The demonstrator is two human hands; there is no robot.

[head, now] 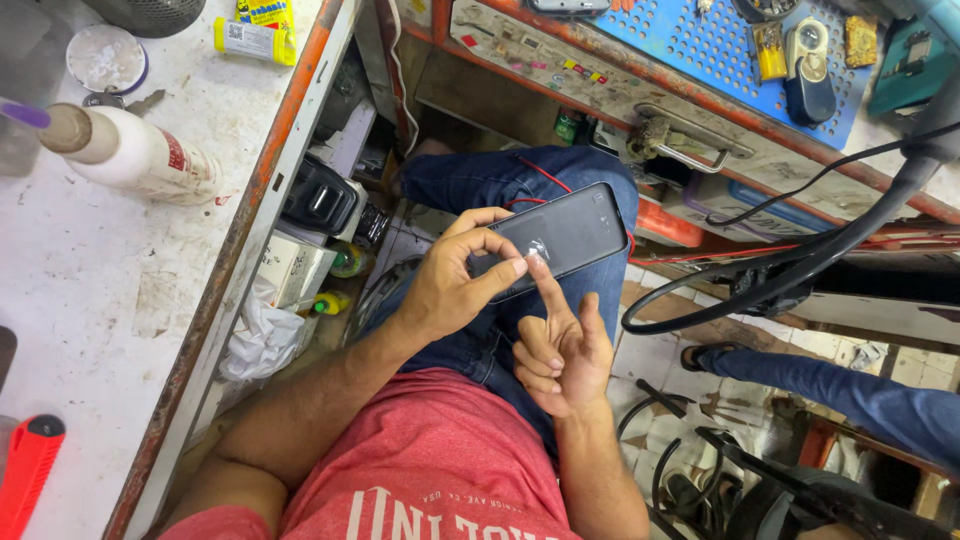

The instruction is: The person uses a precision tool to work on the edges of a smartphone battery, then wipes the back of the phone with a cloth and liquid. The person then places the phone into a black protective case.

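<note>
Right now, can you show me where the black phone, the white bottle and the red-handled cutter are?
black phone (572, 232): head view, on the middle of its dark back.
white bottle (140, 157): head view, on its white body.
red-handled cutter (27, 470): head view, on its red handle.

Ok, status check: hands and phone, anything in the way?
Left hand grips black phone over the knee. Right hand index fingertip on its back. Black cable loops close beside, not touching.

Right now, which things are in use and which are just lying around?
In use:
- black phone, resting on the knee
- left hand, grip around the phone's edge
- right hand, index fingertip on the phone's back

Lying about:
- white bottle
- red-handled tool
- yellow packet
- black cable
- blue pegboard
</note>
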